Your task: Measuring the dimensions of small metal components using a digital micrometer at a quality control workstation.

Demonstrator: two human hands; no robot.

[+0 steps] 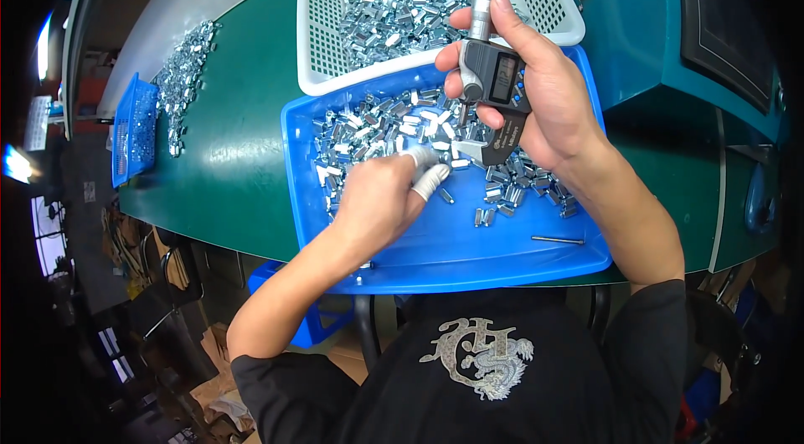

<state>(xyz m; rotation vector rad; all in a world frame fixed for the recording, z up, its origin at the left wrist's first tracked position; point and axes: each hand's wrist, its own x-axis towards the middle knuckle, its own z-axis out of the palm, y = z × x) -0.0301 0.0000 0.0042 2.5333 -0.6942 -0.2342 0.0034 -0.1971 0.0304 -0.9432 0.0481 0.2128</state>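
My right hand is closed round a digital micrometer, its thimble pointing away from me and its frame low over the blue tray. My left hand reaches into the tray with white covers on the thumb and a finger. Those fingertips are drawn together near the micrometer's open jaw; whatever lies between them is hidden and slightly blurred. Shiny silver hex-shaped metal pieces, like long nuts, are heaped in the far half of the tray, several lying loose nearer me.
Behind the tray stands a white perforated basket full of similar pieces. At the left, a small blue basket sits beside another pile of metal pieces on the green table. A thin metal rod lies in the tray. A teal machine housing borders the right.
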